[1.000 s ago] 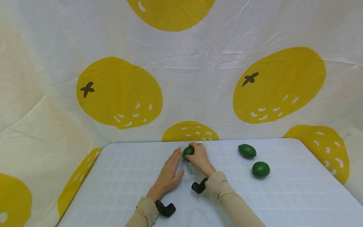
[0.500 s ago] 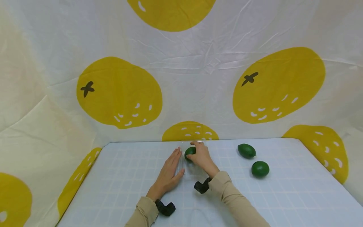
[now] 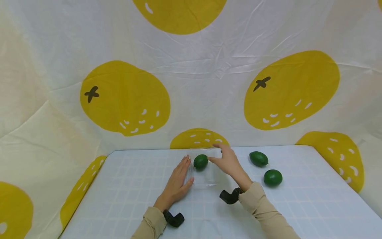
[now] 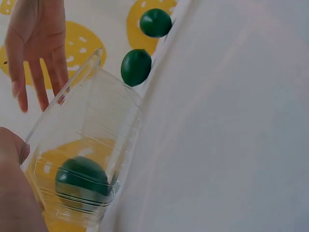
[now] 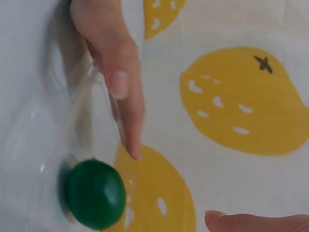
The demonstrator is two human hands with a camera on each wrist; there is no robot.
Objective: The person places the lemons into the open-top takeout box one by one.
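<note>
A green lime (image 3: 201,162) lies inside a clear plastic container (image 3: 210,178) near the far edge of the table. My left hand (image 3: 176,181) rests along the container's left side, fingers straight and thumb at its near left. Over the container's right side is my right hand (image 3: 228,161), its fingers spread and holding nothing. In the left wrist view the lime (image 4: 82,179) shows through the container's wall, with the right hand (image 4: 38,43) apart from it. The right wrist view shows the same lime (image 5: 95,194) beside the left hand (image 5: 113,63).
Two more limes, one farther back (image 3: 258,159) and one nearer (image 3: 273,178), lie on the table to the right. A pale checked cloth (image 3: 131,192) covers the table. Behind it hangs a white curtain (image 3: 206,99) printed with yellow fruit.
My right hand has let go of the lime inside the container and moved right, its fingers now spread. The lime has shifted slightly right; my left hand stays put.
</note>
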